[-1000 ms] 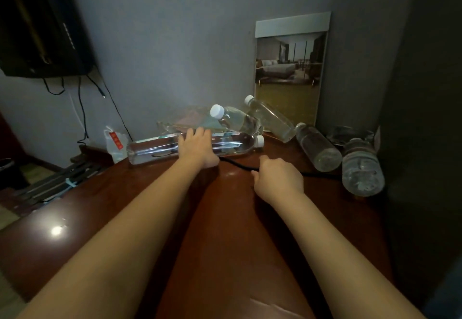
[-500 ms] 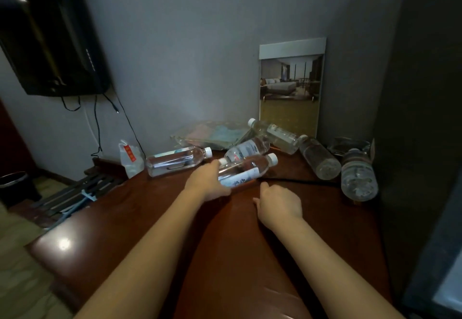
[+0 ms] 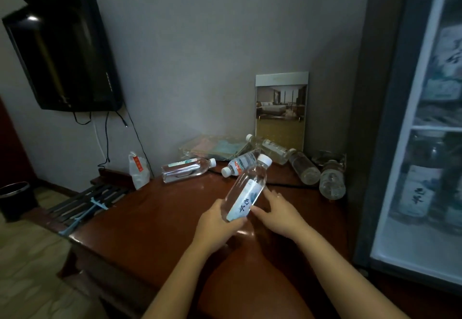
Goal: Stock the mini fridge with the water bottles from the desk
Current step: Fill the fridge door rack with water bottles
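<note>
Dim room, brown counter (image 3: 162,218) against a grey wall. Item: water bottle (image 3: 246,191), capped, tilted cap-far, held over the counter's near middle. Left hand (image 3: 215,221): fingers curled round its base. Right hand (image 3: 277,212): fingers nearly straight, thumb touching the label. Risks: the base-only grip may slip; loose bottles (image 3: 186,170) lying at the far side may roll if knocked; mini fridge (image 3: 375,143), right, looks crowded.

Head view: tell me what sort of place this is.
Probably a hotel guest room: a wall-mounted TV, a display card picturing a hotel bedroom standing on the wooden desk, and a glass-door mini fridge holding water bottles.
</note>
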